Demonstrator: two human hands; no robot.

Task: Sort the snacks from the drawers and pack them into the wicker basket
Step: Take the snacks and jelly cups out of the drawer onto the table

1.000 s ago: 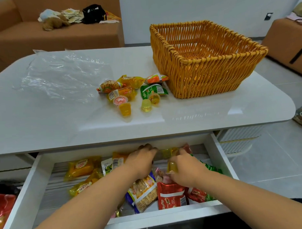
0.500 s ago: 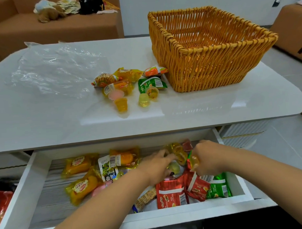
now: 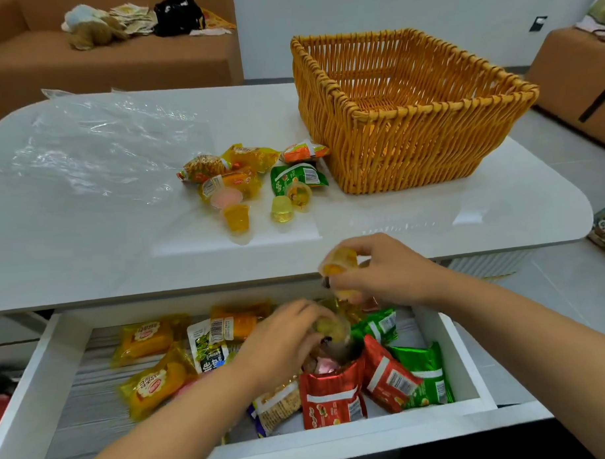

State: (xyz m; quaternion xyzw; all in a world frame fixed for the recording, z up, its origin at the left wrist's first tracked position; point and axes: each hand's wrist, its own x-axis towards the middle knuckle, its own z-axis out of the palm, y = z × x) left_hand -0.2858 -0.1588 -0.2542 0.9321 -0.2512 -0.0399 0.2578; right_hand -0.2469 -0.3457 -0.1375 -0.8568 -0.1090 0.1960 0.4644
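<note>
Now my right hand (image 3: 381, 271) has come up out of the drawer (image 3: 42, 375) and sits level with the front edge of the bench (image 3: 430, 207), where half a second back it was down among the packets. Its fingers are curled round an orange jelly cup (image 3: 340, 261), and a second cup seems tucked below it in the same grip, though I cannot tell that for certain. My left hand (image 3: 284, 336) has stayed low in the drawer and has moved right, onto the spot the right one left; its fingers pinch a pale yellow-green jelly cup (image 3: 328, 328) just above the red packets (image 3: 331, 393).

So the jelly cups are being picked out of the drawer first. I judge the raised cup is bound for the small pile of snacks (image 3: 254, 176) on the bench, where other cups lie just beside the wicker basket (image 3: 410, 112). What I can see of the basket's inside holds nothing, so packing has not begun; this is the sorting stage.

Plenty remains in the drawer: yellow cake packets (image 3: 147, 337) on the left, green packets (image 3: 426, 372) on the right, the red ones between. A clear plastic sheet (image 3: 96, 147) lies on the bench's left side, well apart from the pile.
</note>
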